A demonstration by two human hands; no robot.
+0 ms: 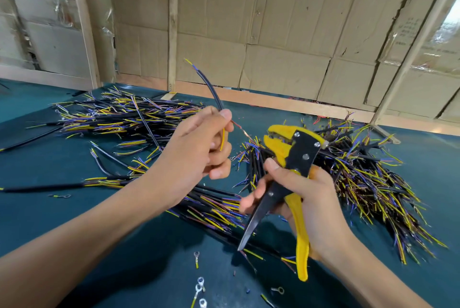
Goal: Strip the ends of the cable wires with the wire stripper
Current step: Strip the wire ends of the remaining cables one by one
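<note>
Pinching black cable (214,95) in left hand (199,143), wire stripper (291,156) just right.

Black-sheathed cable (211,88) held above the bench, curving upward, yellow and blue wires at its far tip, a red wire (239,128) jutting toward the yellow-and-black wire stripper (293,165), upright, jaws apart, just beside

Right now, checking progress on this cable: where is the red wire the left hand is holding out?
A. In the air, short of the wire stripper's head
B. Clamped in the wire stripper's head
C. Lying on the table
A: the red wire juts from the left hand toward the wire stripper in the right hand, with a gap before its head.
</note>
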